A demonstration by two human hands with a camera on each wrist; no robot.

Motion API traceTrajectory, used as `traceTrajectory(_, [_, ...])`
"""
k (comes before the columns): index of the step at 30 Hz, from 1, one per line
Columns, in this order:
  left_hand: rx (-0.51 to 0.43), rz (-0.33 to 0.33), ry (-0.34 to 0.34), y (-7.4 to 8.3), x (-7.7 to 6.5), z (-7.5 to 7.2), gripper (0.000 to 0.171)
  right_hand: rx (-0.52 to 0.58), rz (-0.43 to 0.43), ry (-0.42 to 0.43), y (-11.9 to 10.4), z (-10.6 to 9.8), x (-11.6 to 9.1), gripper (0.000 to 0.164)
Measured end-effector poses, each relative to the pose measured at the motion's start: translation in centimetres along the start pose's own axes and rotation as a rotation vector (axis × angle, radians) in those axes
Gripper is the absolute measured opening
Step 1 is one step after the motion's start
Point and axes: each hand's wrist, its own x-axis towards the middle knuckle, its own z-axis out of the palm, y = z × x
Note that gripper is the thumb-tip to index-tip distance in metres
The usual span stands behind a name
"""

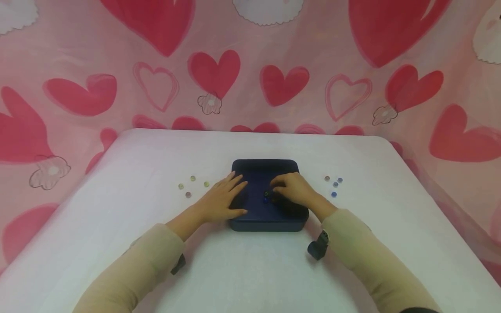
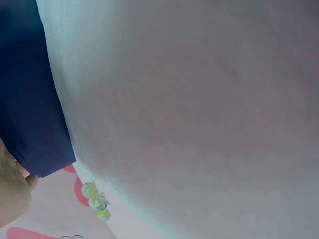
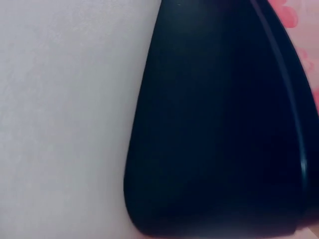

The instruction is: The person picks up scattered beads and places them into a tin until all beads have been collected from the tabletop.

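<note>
A dark navy rectangular box (image 1: pixel 268 226) stands open-topped on the white table. Over its left rim lies my left hand (image 1: pixel 221 200), fingers spread and straight, holding nothing. My right hand (image 1: pixel 294 188) reaches inside from the right with bent fingers, close to a few dark and blue glass marbles (image 1: pixel 266 200) on the box floor. Whether its fingertips pinch one is hidden. In the left wrist view the box wall (image 2: pixel 35 99) and part of the left hand (image 2: pixel 12 191) show. Only the outer wall of the box (image 3: pixel 209 124) fills the right wrist view.
Several yellowish and brownish marbles (image 1: pixel 206 184) lie on the table left of the box. To its right are several blue marbles (image 1: pixel 335 184) and a brown one (image 1: pixel 327 178). A pink heart-patterned cloth (image 1: pixel 250 43) hangs behind the table's far edge.
</note>
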Motion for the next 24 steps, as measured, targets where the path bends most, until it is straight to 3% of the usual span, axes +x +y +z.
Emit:
traceTrajectory(12, [-0.009, 0.003, 0.011, 0.0, -0.1, -0.1, 0.075, 0.062, 0.023, 0.077, 0.8, -1.9, -1.9, 0.019])
traceTrajectory(24, [0.002, 0.013, 0.019, 0.0, 0.1, 0.1, 0.075, 0.116, 0.104, 0.116, 2.0, -3.4, -3.2, 0.021])
